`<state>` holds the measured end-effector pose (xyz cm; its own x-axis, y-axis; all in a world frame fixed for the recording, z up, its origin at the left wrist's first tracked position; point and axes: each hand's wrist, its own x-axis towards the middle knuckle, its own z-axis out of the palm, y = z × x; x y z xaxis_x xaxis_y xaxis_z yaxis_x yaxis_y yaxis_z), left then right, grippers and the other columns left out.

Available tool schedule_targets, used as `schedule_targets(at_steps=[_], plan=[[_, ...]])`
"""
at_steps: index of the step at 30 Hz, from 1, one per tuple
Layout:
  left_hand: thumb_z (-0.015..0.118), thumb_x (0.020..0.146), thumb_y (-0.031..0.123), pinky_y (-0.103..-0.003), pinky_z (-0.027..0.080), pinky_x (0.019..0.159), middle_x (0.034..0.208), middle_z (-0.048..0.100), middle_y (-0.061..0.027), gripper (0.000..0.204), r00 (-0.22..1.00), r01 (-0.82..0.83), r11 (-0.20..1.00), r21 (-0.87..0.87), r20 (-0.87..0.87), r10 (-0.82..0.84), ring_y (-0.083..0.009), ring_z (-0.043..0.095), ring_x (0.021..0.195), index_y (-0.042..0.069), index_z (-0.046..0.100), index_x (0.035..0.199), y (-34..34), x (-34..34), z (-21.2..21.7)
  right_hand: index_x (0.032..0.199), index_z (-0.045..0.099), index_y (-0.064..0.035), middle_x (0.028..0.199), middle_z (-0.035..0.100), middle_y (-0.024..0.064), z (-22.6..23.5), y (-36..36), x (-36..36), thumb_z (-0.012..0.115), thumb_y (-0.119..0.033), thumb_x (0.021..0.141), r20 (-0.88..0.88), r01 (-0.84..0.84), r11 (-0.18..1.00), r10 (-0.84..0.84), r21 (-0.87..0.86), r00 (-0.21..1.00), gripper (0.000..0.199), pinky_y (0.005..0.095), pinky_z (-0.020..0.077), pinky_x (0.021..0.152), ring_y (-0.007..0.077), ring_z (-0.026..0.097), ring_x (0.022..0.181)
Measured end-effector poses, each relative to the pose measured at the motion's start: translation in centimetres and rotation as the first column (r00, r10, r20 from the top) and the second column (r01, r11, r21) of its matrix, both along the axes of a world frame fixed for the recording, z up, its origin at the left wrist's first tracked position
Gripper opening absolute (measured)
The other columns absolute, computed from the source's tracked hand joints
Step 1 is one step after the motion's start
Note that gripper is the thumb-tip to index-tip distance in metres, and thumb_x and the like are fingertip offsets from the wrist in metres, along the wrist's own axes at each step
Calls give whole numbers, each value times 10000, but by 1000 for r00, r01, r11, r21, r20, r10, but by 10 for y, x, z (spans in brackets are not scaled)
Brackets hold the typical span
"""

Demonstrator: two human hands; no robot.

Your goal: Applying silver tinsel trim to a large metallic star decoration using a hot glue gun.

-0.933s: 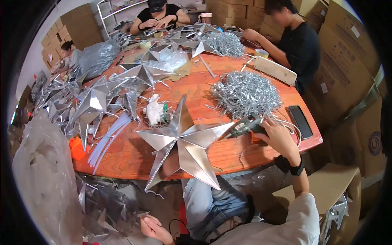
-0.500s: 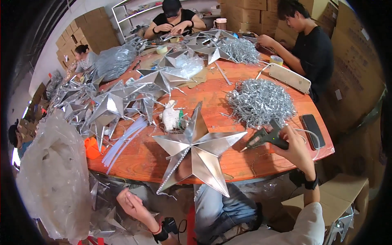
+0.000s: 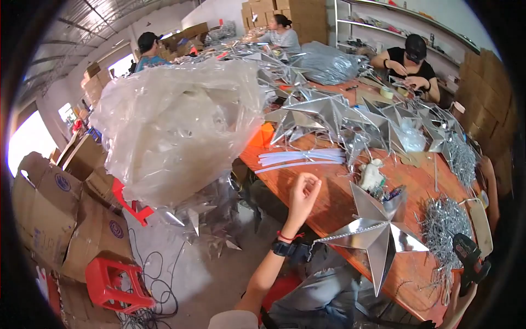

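Observation:
A large silver five-pointed star lies at the table's near edge, one tip overhanging. A thin strip of silver trim runs along one of its ridges. My left hand is raised beside the star, its fingers curled together and nothing visible in them. At the right edge my right hand grips a dark hot glue gun, in front of a silver tinsel pile. The picture's dark rim partly hides that hand. Beyond my left hand lie several translucent glue sticks. A crumpled white thing sits behind the star.
A big clear plastic bag bulges at the table's left. More silver stars cover the far side, near an orange object. A red stool, cables and cardboard boxes stand left. Other people sit around the table.
The view has swung left, so the star and table appear farther right. My left hand has risen from below the table edge to beside the star. My right hand still holds the glue gun.

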<state>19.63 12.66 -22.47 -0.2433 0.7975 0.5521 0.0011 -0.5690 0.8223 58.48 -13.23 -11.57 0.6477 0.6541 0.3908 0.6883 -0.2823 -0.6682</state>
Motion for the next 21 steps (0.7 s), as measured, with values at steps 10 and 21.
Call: schedule_targets(at_steps=[10,21], plan=[[529,870,75,-214,364,558,797,470,-33,80,984,-63,998,1,-169,63,-97,442,655,28,467,892,-8,11,-6,1089,447,24,938,524,72,-23,11,1,539,-83,875,-357,-345,935,353,87,865,256,246,404,761,127,491,851],[467,884,119,-366,385,704,785,461,-118,108,870,-265,963,42,-420,258,-261,475,755,13,467,864,-6,8,6,1047,461,35,888,531,86,26,64,-82,658,-57,753,-47,-672,735,671,-94,740,365,293,432,661,166,547,763]])
